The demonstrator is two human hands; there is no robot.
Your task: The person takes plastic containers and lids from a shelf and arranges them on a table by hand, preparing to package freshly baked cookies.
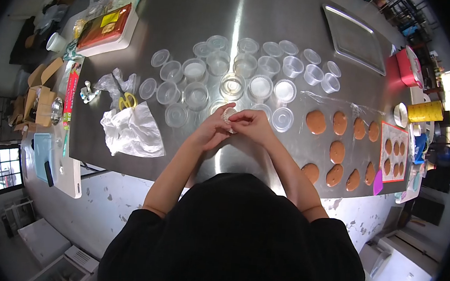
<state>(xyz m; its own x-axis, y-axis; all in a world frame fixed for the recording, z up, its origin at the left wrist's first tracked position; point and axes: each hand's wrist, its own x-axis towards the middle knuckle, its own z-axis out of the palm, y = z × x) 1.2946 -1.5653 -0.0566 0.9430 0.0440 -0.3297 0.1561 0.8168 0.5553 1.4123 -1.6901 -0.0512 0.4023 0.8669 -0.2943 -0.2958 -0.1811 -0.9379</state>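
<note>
My left hand (pixel 214 130) and my right hand (pixel 250 125) meet over the near middle of the steel table (pixel 193 9). Between them is a white paper liner (pixel 228 116), with the fingers of both hands closed on it. Clear plastic cups (pixel 196 95) and round lids (pixel 176 114) spread out in front of the hands. White liners (pixel 260 87) lie in some of the cups. To the right, several brown round pieces (pixel 337 152) rest on clear film.
Yellow scissors (pixel 128 101) and a crumpled white cloth (pixel 134 131) lie at the left. A metal tray (pixel 356 38) is at the far right. A red-topped box (pixel 106 29) stands far left, and a white mat (pixel 393 152) holds more brown rounds at the right edge.
</note>
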